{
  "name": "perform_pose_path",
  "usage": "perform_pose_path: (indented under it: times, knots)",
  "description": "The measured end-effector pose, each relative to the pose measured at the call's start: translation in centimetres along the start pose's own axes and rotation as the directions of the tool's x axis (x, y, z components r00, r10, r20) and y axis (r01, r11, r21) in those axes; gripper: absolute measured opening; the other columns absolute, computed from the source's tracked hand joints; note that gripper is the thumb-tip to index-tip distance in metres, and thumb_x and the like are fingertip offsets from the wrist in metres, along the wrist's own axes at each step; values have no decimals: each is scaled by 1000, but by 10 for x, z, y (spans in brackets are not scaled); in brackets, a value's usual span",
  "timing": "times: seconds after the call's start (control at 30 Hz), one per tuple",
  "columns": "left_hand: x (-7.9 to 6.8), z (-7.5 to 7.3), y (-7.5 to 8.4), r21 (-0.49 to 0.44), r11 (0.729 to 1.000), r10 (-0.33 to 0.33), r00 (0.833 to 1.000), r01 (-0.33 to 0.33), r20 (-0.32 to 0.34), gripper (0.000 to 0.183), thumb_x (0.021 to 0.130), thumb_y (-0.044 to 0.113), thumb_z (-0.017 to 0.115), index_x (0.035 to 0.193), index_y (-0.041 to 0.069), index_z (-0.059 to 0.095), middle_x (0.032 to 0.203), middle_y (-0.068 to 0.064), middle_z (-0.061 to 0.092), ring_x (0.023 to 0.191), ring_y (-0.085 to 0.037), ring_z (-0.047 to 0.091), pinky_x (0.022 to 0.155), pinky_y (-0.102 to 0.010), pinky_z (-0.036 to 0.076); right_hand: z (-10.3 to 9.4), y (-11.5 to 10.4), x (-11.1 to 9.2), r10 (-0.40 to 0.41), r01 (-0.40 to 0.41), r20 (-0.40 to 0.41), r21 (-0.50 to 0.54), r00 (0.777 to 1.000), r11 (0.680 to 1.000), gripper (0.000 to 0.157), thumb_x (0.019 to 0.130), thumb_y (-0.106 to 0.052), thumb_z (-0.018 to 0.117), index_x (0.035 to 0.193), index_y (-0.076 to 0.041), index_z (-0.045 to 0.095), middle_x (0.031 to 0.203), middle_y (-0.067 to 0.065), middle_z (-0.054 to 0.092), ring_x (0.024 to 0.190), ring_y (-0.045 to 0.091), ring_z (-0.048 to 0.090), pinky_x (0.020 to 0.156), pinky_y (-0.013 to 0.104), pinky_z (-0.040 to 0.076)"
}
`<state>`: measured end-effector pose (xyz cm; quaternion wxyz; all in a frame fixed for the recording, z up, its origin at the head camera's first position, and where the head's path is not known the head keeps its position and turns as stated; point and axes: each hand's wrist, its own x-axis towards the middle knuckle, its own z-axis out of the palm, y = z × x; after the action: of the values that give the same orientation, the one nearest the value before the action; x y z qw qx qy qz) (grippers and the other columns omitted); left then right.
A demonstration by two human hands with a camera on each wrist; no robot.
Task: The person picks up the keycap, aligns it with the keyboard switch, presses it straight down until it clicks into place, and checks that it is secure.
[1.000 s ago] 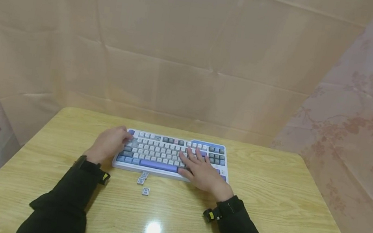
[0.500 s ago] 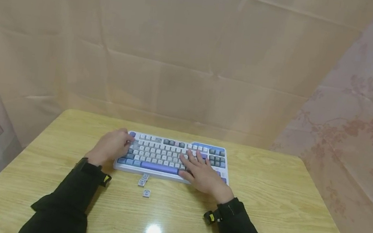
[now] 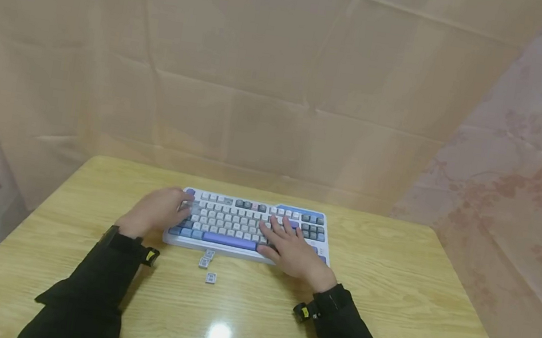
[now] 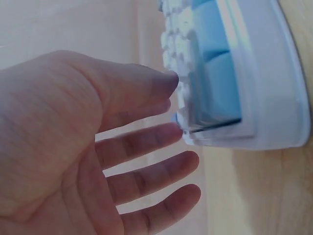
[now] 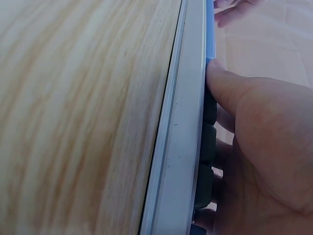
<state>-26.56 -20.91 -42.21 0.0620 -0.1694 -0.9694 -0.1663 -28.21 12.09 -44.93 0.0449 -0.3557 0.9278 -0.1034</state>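
A white keyboard (image 3: 231, 247) with grey, white, blue and purple keys lies flat on the table. My left hand (image 3: 156, 212) is at its left end, fingertips over the upper-left keys near a greyish patch (image 3: 196, 208). In the left wrist view its thumb and fingers (image 4: 142, 139) stretch out apart, with no held thing visible; the index finger is partly behind the thumb. My right hand (image 3: 292, 253) rests with spread fingers on the keys toward the right. Three small square keycaps (image 3: 211, 278) lie in front of the keyboard, two of them together (image 3: 206, 258).
The wooden table (image 3: 387, 301) has rounded far corners. A beige cloth (image 3: 243, 72) hangs behind it, with a flower-patterned cloth (image 3: 533, 188) on the right. A bright reflection shows on the near tabletop.
My left thumb and forefinger look slightly farther apart. The right hand and loose keycaps stay in place, and the whole head view shifts a little.
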Motion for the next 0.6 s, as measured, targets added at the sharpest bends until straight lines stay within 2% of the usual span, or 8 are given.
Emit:
perform_pose_path:
  times: [0.07, 0.2, 0.4, 0.6]
  knots:
    - [-1, -4, 2, -15, 1000, 10, 1000, -10, 0, 37, 92, 19, 58, 122, -3, 61, 119, -22, 62, 109, -36, 56, 92, -53, 43, 0, 0, 1, -4, 4, -5, 5, 1000, 1000, 62, 99, -52, 33, 152, -22, 20, 157, 10, 13, 142, 34, 3, 109, 57, 6]
    - [-2, -11, 12, -56, 998, 35, 999, -34, 25, 41, 91, 23, 60, 125, 0, 59, 124, -18, 61, 117, -36, 52, 96, -52, 40, 1, 0, 2, -3, 3, -1, -2, 1000, 1000, 62, 99, -53, 31, 152, -22, 20, 157, 10, 12, 142, 34, 3, 109, 57, 6]
    - [-1, -18, 30, -108, 989, 107, 992, -100, 63, 47, 90, 32, 63, 128, 6, 59, 125, -13, 61, 117, -29, 53, 96, -47, 42, -1, -1, 3, 2, -2, 4, -21, 1000, 1000, 62, 99, -53, 31, 152, -23, 20, 157, 10, 12, 142, 34, 2, 109, 56, 6]
    - [-7, -21, 40, -122, 985, 135, 989, -126, 68, 50, 87, 39, 65, 128, 10, 60, 124, -9, 61, 116, -26, 54, 95, -46, 43, -3, -4, 6, -18, 18, 9, -2, 1000, 1000, 62, 99, -51, 33, 152, -22, 20, 157, 11, 12, 141, 35, 2, 109, 57, 6]
